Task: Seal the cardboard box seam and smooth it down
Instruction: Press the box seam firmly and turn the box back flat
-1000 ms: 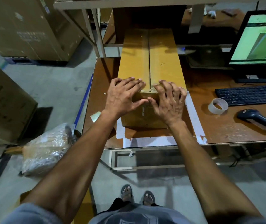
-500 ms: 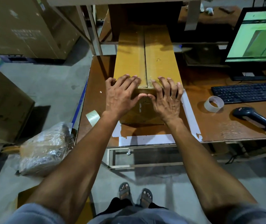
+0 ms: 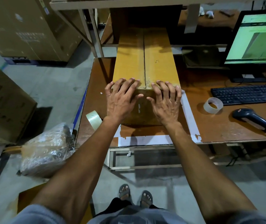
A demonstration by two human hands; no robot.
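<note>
Pressing suits this stiff cardboard box (image 3: 145, 62), which sits mid-frame on the worktop (image 3: 226, 126) and looks bulky, best steadied at its near top edge; left hand (image 3: 121, 101) and right hand (image 3: 166, 102) lie flat there, fingers (image 3: 129, 85) splayed, gripping nothing, flanking the seam (image 3: 144, 59).

Both hands lie flat, fingers spread, on the near end of a long tan cardboard box (image 3: 145, 62): the left hand (image 3: 121, 99) left of its centre seam (image 3: 144, 54), the right hand (image 3: 166, 101) right of it. A clear tape roll (image 3: 213, 105) lies on the brown wooden table (image 3: 226, 126), right of the right hand.
</note>
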